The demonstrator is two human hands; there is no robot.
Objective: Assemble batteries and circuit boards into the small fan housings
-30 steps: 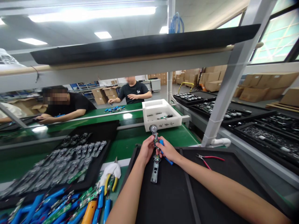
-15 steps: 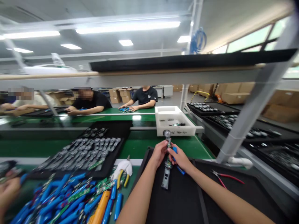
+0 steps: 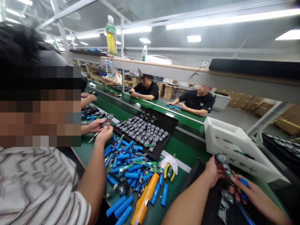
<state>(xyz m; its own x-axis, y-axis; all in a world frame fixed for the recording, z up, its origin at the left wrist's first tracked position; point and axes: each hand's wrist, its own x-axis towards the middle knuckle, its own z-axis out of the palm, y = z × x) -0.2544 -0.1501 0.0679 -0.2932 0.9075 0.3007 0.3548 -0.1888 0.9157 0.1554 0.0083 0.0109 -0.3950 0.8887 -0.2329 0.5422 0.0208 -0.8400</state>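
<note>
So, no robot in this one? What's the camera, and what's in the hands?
Right, no machine: these are a person's bare hands, filmed by a head-worn camera looking forward and down. The left hand holds a slim part with a round metal end. The right hand presses a blue cylinder against it. Below them is a black mat. The green bench holds loose blue cylinders, pliers and a tray of small metal parts. The striped sleeve and the hands at left are a co-worker's.
</note>
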